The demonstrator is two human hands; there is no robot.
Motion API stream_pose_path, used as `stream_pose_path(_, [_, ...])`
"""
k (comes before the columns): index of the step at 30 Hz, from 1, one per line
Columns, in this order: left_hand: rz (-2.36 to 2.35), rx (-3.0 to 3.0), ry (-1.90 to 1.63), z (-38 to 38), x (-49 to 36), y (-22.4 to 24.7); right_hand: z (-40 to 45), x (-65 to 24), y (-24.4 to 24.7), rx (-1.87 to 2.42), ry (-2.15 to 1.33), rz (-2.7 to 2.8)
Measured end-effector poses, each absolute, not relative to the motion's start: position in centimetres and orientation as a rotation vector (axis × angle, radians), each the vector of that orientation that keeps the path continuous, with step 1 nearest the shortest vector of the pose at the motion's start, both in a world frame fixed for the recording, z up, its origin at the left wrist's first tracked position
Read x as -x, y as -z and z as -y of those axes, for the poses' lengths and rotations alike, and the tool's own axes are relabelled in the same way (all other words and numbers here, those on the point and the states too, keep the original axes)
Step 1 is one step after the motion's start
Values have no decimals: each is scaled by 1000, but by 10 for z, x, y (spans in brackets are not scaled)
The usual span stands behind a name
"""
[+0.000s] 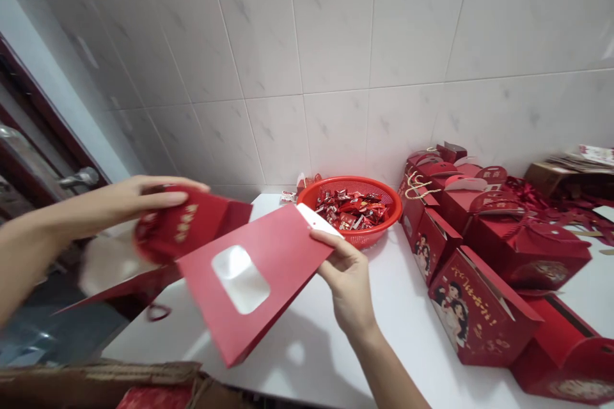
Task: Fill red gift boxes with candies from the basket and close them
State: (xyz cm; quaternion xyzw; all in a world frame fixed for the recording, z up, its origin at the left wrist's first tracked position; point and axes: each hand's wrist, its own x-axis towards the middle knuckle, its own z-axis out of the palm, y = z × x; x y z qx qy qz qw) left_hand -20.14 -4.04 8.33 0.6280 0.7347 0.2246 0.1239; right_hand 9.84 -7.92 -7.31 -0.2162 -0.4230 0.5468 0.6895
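Observation:
Gripped by its upper edge in my right hand (pixel 349 278), a flat-sided red paper bag (pixel 283 230) tilts over the white table. A pale rounded-corner window shows on its face, and a white strip sticks out at the top. My left hand (pixel 160 195) is closed on a red gift box (pixel 192 220) with gold lettering, partly blurred. The box overlaps the bag's far left corner, with a red flap and a loop of cord hanging below. Whether the box and bag touch, I cannot tell.
A red plastic basket (pixel 394 201) of wrapped sweets stands against the tiled wall. Rows of red gift boxes (pixel 527 252) fill the right side of the white table (pixel 384 339). An open cardboard carton (pixel 96 374) sits at the lower left, near a door handle (pixel 81 177).

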Motion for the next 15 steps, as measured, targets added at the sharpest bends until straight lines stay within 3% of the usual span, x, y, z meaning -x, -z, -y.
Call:
stream_pose_path(5, [-1659, -1898, -637, -17, 146, -59, 68, -131, 89, 675, -840, 1193])
stream_pose_path(15, [-1786, -1805, -724, -67, 143, -1, 47, -158, 94, 710, -437, 1681])
